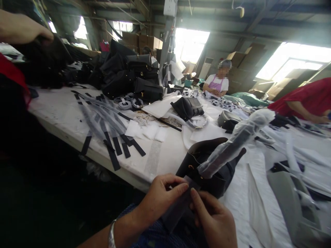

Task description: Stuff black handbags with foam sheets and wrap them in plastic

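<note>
In front of me, my left hand (pixel 165 191) and my right hand (pixel 213 217) pinch a flat black strap (pixel 176 212) between thumbs and fingers. A thin translucent film seems to cover its upper end, close to both thumbs. Right behind the hands a black handbag (pixel 217 160) leans on the table edge, with small gold-coloured metal fittings on its side. Across that bag lies a strap wrapped in clear plastic (pixel 235 143), sticking up to the right. My fingertips partly hide the held strap, and its lower end drops into shadow over my lap.
Several film-wrapped straps (pixel 106 127) lie on the white table (pixel 134 168), left of folded white pads (pixel 147 131). A pile of black bags (pixel 129 72) stands behind. A grey tape dispenser (pixel 292 206) sits at right. Co-workers are at left, at right and across the table.
</note>
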### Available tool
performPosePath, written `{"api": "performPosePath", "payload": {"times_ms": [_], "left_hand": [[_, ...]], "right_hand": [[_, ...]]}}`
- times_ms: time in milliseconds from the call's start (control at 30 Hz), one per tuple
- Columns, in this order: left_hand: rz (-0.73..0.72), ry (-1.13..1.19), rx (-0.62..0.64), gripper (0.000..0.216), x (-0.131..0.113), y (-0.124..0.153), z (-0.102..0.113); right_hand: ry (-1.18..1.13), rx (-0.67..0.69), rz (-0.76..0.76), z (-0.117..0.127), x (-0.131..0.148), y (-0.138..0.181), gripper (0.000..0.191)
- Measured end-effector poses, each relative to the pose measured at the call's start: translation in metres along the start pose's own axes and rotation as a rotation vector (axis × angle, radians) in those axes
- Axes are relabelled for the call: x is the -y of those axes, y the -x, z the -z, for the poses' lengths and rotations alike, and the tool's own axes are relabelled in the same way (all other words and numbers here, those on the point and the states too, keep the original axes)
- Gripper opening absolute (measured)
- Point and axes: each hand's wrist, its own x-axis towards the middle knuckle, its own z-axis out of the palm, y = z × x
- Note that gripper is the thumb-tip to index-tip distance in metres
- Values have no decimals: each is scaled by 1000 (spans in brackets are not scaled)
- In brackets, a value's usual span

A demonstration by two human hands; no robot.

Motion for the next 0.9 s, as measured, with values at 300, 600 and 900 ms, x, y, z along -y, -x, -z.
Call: {"api": "performPosePath", "payload": {"times_ms": [300, 600, 900], "left_hand": [[44, 135, -165, 33, 29, 15, -8], [-696, -385, -271, 15, 33, 21, -3], [-1055, -811, -58, 22, 13, 23, 8]], "right_hand": [[-57, -38, -55, -12, 4, 0, 42], [-181, 58, -73, -13, 11, -10, 49], [-536, 197, -87, -11, -4, -9, 49]]}}
